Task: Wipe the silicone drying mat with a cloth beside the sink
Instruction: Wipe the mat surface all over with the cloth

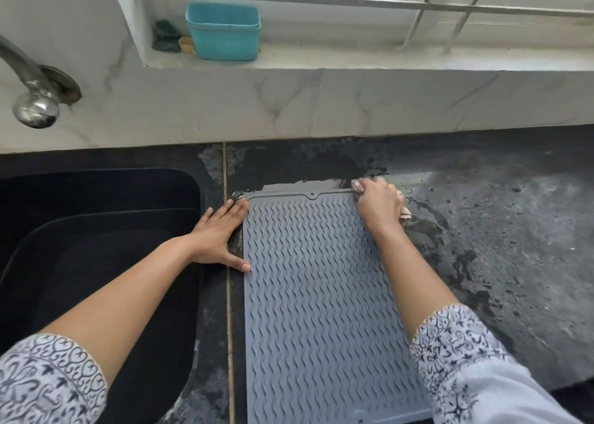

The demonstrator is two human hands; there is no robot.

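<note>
A grey silicone drying mat (pixel 315 295) with wavy ridges lies on the dark counter, right of the sink. My left hand (pixel 220 234) rests flat with fingers spread against the mat's left edge near its far corner, thumb tip on the mat. At the mat's far right corner my right hand (pixel 379 206) is closed on a bunched pale cloth (pixel 405 214). Only small bits of the cloth show beyond the fingers and behind the hand.
A black sink (pixel 96 263) fills the left side, with a metal tap (pixel 32 92) above it. The dark counter (pixel 498 230) to the right of the mat is wet and streaked. On the window sill stand a teal plastic tub (pixel 223 31) and a dark scrubber (pixel 165 37).
</note>
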